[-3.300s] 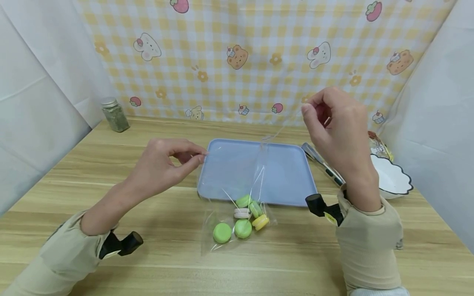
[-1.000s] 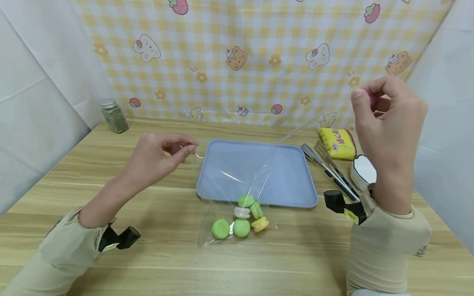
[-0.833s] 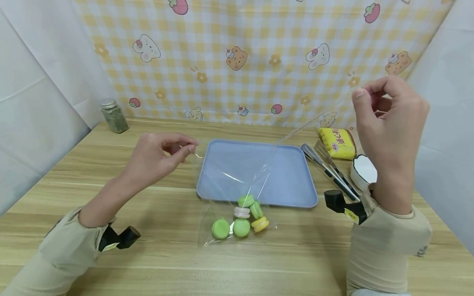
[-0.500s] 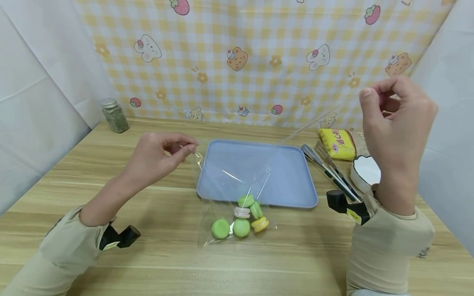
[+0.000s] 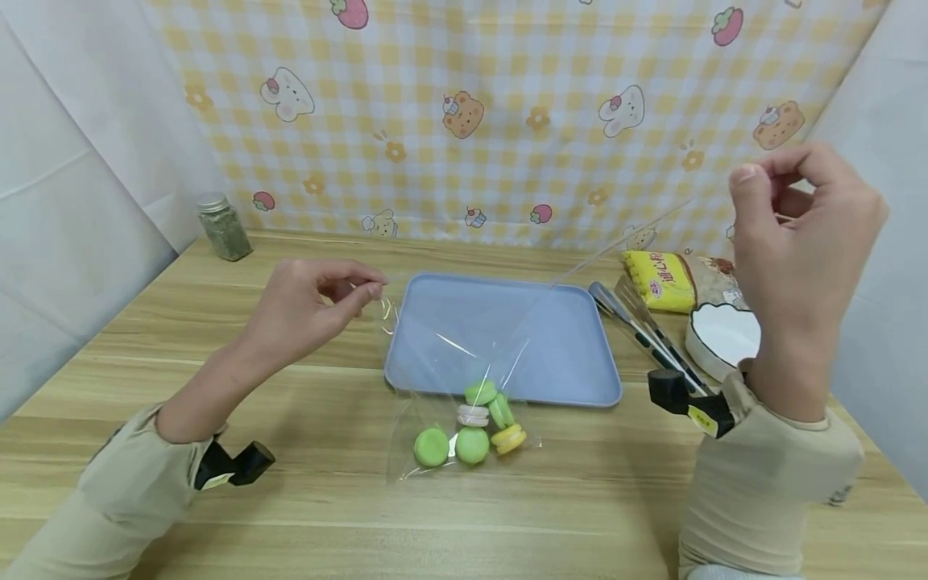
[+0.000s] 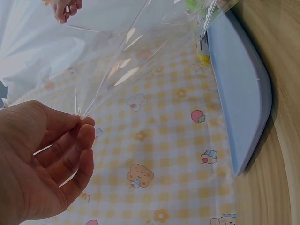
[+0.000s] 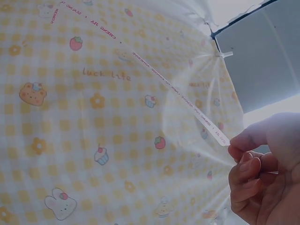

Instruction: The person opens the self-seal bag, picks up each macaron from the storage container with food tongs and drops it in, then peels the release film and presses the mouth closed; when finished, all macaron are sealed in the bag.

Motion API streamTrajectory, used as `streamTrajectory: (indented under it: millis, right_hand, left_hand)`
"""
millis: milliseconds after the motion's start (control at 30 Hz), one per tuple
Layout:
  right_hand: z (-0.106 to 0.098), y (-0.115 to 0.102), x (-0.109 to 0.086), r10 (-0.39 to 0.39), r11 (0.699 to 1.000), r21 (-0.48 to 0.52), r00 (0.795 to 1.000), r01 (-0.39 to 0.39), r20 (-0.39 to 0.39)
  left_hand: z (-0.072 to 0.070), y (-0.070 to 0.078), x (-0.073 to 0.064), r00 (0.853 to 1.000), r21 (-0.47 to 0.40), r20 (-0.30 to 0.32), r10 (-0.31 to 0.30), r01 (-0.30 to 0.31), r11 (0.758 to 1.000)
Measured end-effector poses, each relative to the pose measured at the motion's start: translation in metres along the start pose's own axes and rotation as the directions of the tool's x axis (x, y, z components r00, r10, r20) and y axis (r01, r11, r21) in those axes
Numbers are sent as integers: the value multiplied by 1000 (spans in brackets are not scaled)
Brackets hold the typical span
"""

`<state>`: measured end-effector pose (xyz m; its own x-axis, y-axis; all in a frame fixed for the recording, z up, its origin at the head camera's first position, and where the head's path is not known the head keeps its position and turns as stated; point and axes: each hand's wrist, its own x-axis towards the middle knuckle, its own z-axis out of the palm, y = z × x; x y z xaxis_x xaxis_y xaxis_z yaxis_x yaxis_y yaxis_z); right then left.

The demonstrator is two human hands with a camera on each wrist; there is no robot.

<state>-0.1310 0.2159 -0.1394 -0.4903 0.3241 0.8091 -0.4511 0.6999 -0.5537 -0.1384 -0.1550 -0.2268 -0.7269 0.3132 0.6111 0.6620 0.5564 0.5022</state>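
Note:
A clear self-seal plastic bag lies with its lower end on the wooden table, several macarons inside. Green macarons show there beside a pale pink one and a yellow one. My left hand pinches a corner of the bag between thumb and forefinger, its film drawn to a point in the left wrist view. Up at the right, my right hand pinches the end of a thin peel-off strip with red print, stretched taut down toward the bag.
Behind the bag rests a blue tray. To its right are metal tongs, a whisk, a yellow food packet and a white scalloped bowl. A spice jar stands at the back left.
My right hand has moved well to the right and slightly up, drawing the peel-off strip longer away from the bag. My left hand shifted slightly left, still pinching the bag.

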Motion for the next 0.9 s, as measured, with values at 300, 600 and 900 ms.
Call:
streamTrajectory:
  millis: [300, 600, 900]
  right_hand:
    - [0, 0, 1, -7, 1000, -2, 1000, 7, -2]
    - [-5, 3, 4, 41, 999, 12, 998, -41, -36]
    - [-6, 5, 5, 49, 999, 14, 997, -49, -54]
  left_hand:
    - [-1, 0, -1, 1000, -4, -3, -15, 15, 1000]
    - [-1, 1, -1, 1000, -6, 6, -21, 21, 1000]
    - [0, 1, 0, 1000, -9, 0, -11, 11, 1000]
